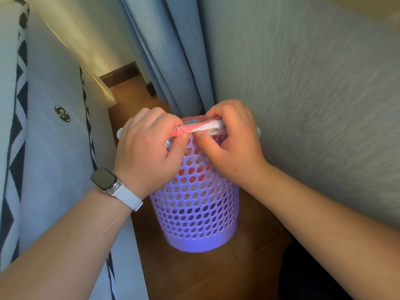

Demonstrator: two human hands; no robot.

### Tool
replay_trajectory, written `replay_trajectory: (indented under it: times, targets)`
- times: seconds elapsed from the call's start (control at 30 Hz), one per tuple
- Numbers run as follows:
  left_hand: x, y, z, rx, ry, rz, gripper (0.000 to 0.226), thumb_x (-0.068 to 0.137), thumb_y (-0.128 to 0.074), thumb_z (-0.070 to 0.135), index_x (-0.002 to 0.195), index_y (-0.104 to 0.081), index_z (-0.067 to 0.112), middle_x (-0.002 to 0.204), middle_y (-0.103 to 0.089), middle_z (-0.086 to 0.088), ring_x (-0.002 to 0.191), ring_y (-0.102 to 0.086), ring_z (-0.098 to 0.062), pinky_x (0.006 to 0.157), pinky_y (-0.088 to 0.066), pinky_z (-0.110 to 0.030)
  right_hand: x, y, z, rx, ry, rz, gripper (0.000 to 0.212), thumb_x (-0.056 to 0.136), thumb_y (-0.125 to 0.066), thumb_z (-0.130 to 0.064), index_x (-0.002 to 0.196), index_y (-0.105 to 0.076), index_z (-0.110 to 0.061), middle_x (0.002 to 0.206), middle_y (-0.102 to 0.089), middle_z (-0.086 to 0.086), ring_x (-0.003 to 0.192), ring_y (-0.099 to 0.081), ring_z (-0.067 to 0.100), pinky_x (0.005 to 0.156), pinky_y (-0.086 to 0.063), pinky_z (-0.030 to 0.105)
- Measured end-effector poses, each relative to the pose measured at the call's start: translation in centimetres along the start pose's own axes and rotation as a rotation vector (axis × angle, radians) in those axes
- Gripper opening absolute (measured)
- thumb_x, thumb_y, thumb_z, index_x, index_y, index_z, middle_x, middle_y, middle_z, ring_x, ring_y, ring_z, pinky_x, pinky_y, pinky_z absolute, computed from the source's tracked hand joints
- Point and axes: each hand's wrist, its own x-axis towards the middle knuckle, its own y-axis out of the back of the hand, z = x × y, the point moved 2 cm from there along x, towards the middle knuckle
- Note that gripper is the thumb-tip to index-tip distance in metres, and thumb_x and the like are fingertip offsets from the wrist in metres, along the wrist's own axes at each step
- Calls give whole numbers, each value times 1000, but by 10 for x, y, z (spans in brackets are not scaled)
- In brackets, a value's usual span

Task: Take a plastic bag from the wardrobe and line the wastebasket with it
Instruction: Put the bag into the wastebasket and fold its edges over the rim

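Note:
A purple perforated wastebasket [194,213] stands upright on the wooden floor. A red and white plastic bag [195,127] is bunched at the near top rim; red shows through the basket's upper holes. My left hand [147,152], with a watch on the wrist, grips the bag's left part at the rim. My right hand [231,144] pinches its right part, fingers curled over the rim. Most of the rim and the basket's inside are hidden by my hands.
A white bed cover with a black diamond pattern [43,148] fills the left side, close to the basket. Blue curtains [173,61] hang just behind it. A pale textured wall [313,105] runs along the right. The wooden floor [194,273] shows in front.

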Motion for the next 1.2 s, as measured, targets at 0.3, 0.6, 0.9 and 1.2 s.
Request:
replay_trajectory:
  times: [0.3, 0.6, 0.9, 1.2]
  targets:
    - [2, 2, -15, -51, 47, 108, 20, 89, -50, 21, 78, -57, 6, 79, -42, 4, 73, -46, -26, 65, -38, -42, 15, 12, 21, 23, 64, 30, 31, 84, -61, -28, 104, -66, -4, 106, -65, 8, 102, -59, 25, 92, -44, 51]
    - [1, 4, -7, 2, -10, 93, 28, 93, -46, 28, 87, -60, 4, 87, -59, -13, 81, -54, -35, 72, -42, -49, 10, 17, 7, 6, 80, 166, 13, 81, -67, -13, 89, -61, -5, 91, -58, 7, 89, -51, 22, 80, -41, 42]
    - [-1, 7, 13, 77, -13, 143, 26, 97, -48, 28, 91, -63, 7, 80, -61, -9, 73, -51, -31, 66, -37, -41, 8, 15, -20, -5, 150, 154, 17, 81, -73, -15, 93, -66, -4, 92, -61, 8, 89, -57, 25, 79, -43, 50]
    - [1, 6, -4, 42, 37, 89, 28, 94, -46, 31, 89, -60, 7, 81, -61, -9, 75, -52, -30, 64, -40, -43, 18, 16, 6, 44, 62, 69, 40, 81, -64, -30, 112, -63, -4, 111, -58, 2, 108, -56, 23, 95, -44, 47]
